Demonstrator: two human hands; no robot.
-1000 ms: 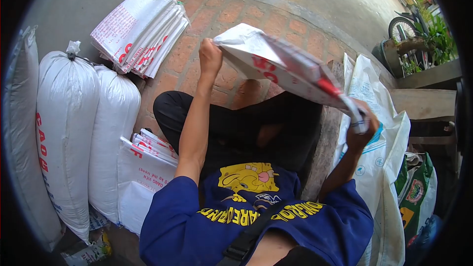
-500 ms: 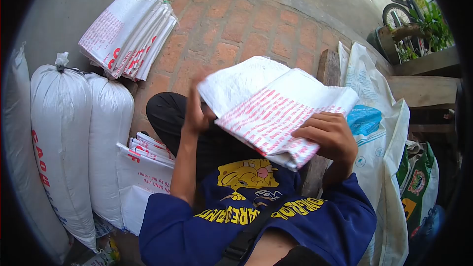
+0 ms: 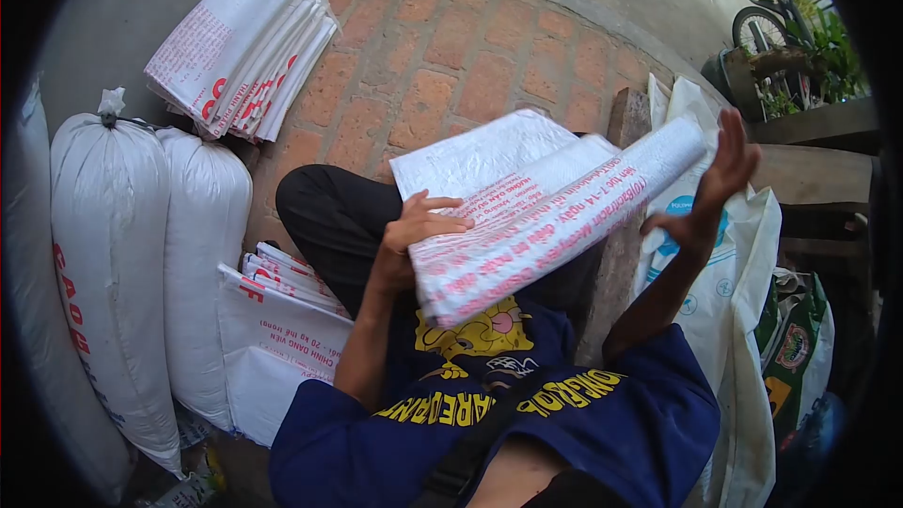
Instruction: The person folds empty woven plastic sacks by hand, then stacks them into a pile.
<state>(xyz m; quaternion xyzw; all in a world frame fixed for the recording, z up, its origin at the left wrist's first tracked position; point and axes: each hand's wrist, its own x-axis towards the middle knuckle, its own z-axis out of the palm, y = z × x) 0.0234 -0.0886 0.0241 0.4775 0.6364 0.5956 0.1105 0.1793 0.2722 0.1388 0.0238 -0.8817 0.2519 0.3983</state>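
A white woven plastic sack with pink-red print lies across my lap, partly folded, its near side bent over in a rounded roll. At its left edge, my left hand grips it with the fingers on top; the thumb is mostly hidden. My right hand is raised beside the sack's right end, fingers stretched and thumb apart, holding nothing. Close to my left arm, more folded printed sacks rest in a pile.
A stack of folded sacks lies on the brick floor at upper left. Full, tied white bags stand along the left. To the right are a wooden beam, a large white sack and a green bag.
My right hand has let go of the sack and lifted up to the right, opening. My left hand has come down onto the left edge. The near part of the sack is now folded over.
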